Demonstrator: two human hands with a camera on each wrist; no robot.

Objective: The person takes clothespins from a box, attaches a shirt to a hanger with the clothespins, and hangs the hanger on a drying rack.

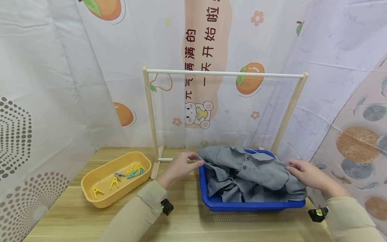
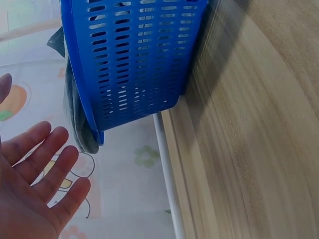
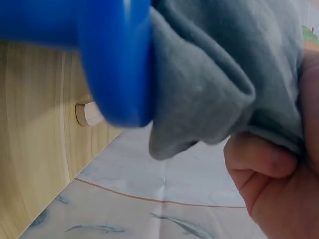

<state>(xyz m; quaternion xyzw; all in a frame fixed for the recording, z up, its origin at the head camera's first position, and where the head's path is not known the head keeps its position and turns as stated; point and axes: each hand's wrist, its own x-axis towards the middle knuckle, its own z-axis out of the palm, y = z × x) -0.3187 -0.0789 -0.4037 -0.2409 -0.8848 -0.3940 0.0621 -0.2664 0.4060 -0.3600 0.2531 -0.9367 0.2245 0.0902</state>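
The head view shows a gray shirt (image 1: 257, 174) lying bunched in a blue basket (image 1: 242, 206), two buttons facing up and its upper part over the rim. It leaves unclear whether the left hand (image 1: 182, 166) touches the shirt's left edge; the left wrist view shows those fingers spread, palm bare, beside the cloth. That view alone gives the rows of slots (image 2: 122, 64) in the basket. The right hand (image 1: 312, 173) pinches the shirt's right edge; only the right wrist view shows the thumb bent against the cloth, a loose fold hanging outside the rim.

A white hanger (image 1: 244, 146) shows its hook behind the shirt, which hides the rest. The basket and shirt block part of the rack (image 1: 225, 72), a white bar on wooden posts, and most of its right foot. Left of the rack, on the wooden table (image 1: 178, 222), a yellow tray (image 1: 102, 202) holds yellow, teal and gray clips (image 1: 114, 182). Printed curtains (image 1: 169, 40) hang behind and at both sides.
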